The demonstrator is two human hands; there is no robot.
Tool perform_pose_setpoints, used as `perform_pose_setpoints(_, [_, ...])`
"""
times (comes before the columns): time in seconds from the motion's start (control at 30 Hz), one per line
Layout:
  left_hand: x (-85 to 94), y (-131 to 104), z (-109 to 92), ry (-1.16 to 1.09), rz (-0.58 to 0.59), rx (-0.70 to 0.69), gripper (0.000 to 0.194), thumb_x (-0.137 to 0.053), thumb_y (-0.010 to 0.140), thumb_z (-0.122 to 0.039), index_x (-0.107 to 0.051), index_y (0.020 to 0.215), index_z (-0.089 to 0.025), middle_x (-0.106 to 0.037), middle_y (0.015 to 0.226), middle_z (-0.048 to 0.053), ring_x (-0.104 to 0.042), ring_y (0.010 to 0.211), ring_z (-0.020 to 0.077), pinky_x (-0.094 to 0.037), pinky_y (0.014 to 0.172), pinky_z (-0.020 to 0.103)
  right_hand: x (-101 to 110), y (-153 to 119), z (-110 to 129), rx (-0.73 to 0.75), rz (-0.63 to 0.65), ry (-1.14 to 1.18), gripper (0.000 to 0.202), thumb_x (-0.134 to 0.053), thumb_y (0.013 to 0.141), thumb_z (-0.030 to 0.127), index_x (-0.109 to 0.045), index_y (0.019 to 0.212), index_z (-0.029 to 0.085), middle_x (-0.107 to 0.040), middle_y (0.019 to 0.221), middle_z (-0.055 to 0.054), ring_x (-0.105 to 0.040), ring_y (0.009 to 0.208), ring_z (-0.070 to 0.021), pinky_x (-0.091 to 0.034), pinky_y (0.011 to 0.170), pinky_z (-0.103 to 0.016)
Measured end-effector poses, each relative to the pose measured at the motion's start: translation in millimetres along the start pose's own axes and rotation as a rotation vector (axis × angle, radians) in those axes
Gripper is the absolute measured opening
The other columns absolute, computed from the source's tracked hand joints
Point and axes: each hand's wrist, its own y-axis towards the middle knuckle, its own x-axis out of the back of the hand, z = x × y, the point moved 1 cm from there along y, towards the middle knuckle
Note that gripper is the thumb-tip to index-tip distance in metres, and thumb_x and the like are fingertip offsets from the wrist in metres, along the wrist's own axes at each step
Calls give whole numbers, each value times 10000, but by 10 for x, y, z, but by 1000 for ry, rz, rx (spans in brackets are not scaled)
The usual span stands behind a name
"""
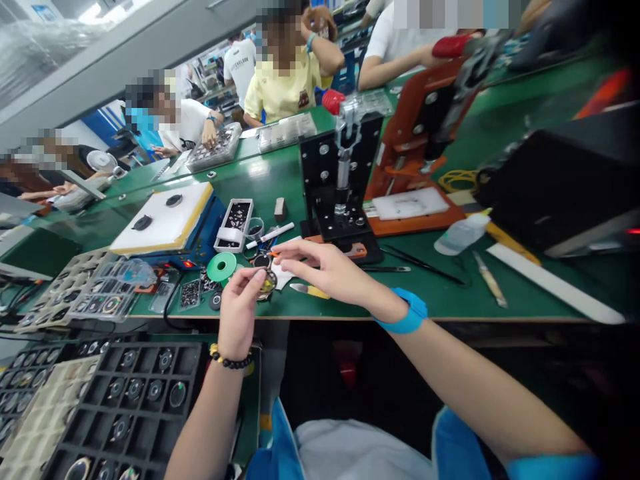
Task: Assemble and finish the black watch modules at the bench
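Near the front edge of the green table, my left hand (239,308) pinches a small round watch-like part (267,285) between thumb and fingers. My right hand (320,270) is just to its right, fingers bent toward the part; a thin orange-tipped item (274,254) shows at its fingertips, too small to make out fully. Left of the part lies a green spool (221,267). A white cloth or paper piece (283,275) sits beneath the right fingers, and a knife-like tool with a yellow handle (317,291) lies beside it.
Behind the hands stand a black press (340,173) and an orange press (415,127). A blue box with a white pad (163,217) is at the left. Black trays (135,400) hold round parts at lower left. Tweezers (425,263) and a bottle (461,235) lie right. People sit across the table.
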Motion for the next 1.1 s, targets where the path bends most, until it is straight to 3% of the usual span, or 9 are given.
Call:
perform_pose_setpoints(0.1, [63, -83, -58, -77, -57, 21, 290, -928, 751, -360, -743, 858, -165, -700, 876, -8, -650, 765, 87, -552, 661, 160, 205, -143, 178, -18, -85, -78, 311, -608, 1026, 415, -732, 1251, 241, -781, 1177, -37, -745, 1017, -218, -620, 883, -348])
perform_pose_setpoints(0.2, [131, -191, -73, -97, -108, 53, 334, -942, 730, -379, -733, 879, -166, -683, 864, -20, -665, 749, 83, -566, 615, 143, 403, -466, 215, -9, -169, -224, 288, -574, 1049, 420, -755, 1206, 261, -776, 1183, -36, -735, 1084, -237, -608, 953, -377])
perform_pose_setpoints(0.3, [187, -303, 8, -112, -130, 144, 397, -953, 709, -413, -715, 920, -176, -696, 872, -24, -724, 780, 109, -616, 663, 170, 484, -857, 46, 61, -292, -480, 242, -616, 1033, 409, -759, 1165, 265, -753, 1230, -49, -699, 1175, -259, -564, 1056, -427])
perform_pose_setpoints(0.4, [195, -408, 155, -94, -117, 228, 422, -943, 719, -438, -699, 938, -173, -719, 859, -14, -748, 762, 118, -629, 682, 180, 407, -1113, -222, 53, -339, -738, 304, -683, 994, 417, -712, 1250, 255, -721, 1302, -72, -674, 1215, -285, -569, 1062, -471])
perform_pose_setpoints(0.53, [151, -537, 306, -64, -38, 308, 472, -927, 748, -429, -698, 1064, -163, -790, 1006, 63, -776, 846, 152, -642, 777, 225, 262, -1150, -429, 51, -322, -928, 383, -738, 954, 401, -689, 1283, 211, -715, 1322, -99, -669, 1216, -310, -596, 1021, -497])
perform_pose_setpoints(0.67, [165, -627, 343, -18, 16, 297, 499, -912, 782, -388, -688, 1163, -157, -800, 1119, 111, -784, 926, 179, -630, 868, 267, 303, -1115, -450, 36, -327, -982, 230, -677, 995, 358, -730, 1178, 228, -737, 1278, -73, -691, 1164, -292, -608, 973, -474])
perform_pose_setpoints(0.87, [288, -629, 338, 119, -60, 166, 427, -862, 832, -420, -716, 1138, -160, -797, 1129, 114, -770, 919, 181, -601, 775, 234, 465, -1225, -522, 89, -356, -974, 229, -563, 1049, 363, -739, 1140, 247, -737, 1282, -49, -692, 1178, -278, -576, 1028, -485])
perform_pose_setpoints(1.1, [256, -628, 352, 125, -15, 191, 408, -853, 847, -412, -724, 1145, -165, -797, 1130, 113, -751, 873, 154, -574, 742, 213, 562, -1390, -403, 55, -431, -890, 286, -553, 1063, 377, -683, 1279, 243, -705, 1342, -74, -652, 1261, -276, -530, 1113, -491])
